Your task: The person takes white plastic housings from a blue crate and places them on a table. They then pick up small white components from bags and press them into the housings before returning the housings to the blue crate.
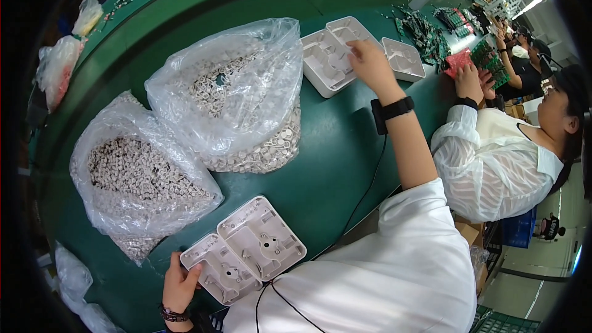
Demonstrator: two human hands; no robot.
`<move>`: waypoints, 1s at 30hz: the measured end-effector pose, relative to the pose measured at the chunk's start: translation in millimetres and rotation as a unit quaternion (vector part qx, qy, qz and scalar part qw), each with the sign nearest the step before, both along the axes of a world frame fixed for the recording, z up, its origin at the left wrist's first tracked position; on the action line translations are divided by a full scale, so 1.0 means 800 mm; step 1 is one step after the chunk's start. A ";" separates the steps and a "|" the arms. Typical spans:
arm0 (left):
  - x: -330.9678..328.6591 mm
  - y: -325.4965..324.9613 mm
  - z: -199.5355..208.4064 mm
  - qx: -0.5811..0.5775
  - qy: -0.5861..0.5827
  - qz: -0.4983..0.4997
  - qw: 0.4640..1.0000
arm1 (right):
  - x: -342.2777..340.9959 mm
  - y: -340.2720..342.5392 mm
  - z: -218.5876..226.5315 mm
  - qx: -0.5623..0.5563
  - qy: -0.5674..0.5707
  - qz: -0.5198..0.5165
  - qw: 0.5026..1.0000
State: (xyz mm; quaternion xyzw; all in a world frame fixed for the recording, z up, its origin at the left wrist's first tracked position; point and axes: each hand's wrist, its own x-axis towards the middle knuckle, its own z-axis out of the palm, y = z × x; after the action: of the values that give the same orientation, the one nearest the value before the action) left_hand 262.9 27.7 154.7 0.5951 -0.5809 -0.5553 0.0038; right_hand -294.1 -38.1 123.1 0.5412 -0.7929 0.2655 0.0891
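My left hand (179,283) pinches the left edge of a white plastic housing (208,243), thumb over the rim. A second white housing (295,250) lies against it on its right; both lie open side up, with molded ribs and small round parts inside. My right hand (373,68) is stretched out over another pair of white housings (317,83) at the far side. Its fingers are bent together above the compartments, and whatever they hold, if anything, is too small to make out. A further white housing (404,61) sits just right of that hand.
Two clear plastic bags (228,108) (132,176) of small whitish parts stand open on the green table (327,166). Green circuit boards (425,40) are heaped at the back right. A co-worker (493,154) in a white top handles boards there. A black cable (370,200) hangs from my right wrist strap.
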 end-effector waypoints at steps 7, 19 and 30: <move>-0.001 -0.001 -0.002 -0.008 0.002 -0.010 1.000 | -0.119 0.064 0.004 0.175 0.044 -0.200 0.963; -0.003 -0.002 0.001 -0.026 -0.002 0.001 1.000 | -0.071 0.170 -0.008 0.033 -0.125 -0.012 0.991; -0.018 -0.011 -0.004 -0.024 -0.022 -0.004 0.999 | -0.097 0.130 0.001 0.150 -0.066 -0.214 0.963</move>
State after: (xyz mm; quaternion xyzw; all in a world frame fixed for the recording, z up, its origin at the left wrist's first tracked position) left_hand 248.9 19.0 151.6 0.6048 -0.5965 -0.5276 0.0027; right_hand -371.9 65.7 123.5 0.3473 -0.9251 0.1530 0.0089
